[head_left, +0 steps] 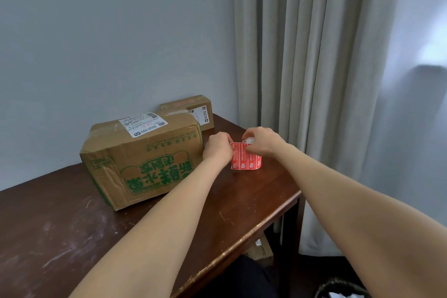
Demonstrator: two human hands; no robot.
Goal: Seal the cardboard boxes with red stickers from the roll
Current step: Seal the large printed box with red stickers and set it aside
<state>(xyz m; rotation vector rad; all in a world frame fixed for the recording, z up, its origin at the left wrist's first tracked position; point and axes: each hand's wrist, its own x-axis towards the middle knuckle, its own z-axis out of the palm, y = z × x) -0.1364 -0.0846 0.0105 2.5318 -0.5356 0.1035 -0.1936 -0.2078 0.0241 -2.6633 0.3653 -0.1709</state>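
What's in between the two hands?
In the head view, the red sticker roll standing on the dark wooden table sits between the left hand and right hand; both pinch its top.

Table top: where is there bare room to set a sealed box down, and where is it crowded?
The table is bare near its front edge, in front of the large box, and along its left side. The back corner is crowded: the small box sits behind the large one, with the sticker roll and both hands, left hand and right hand, beside them.
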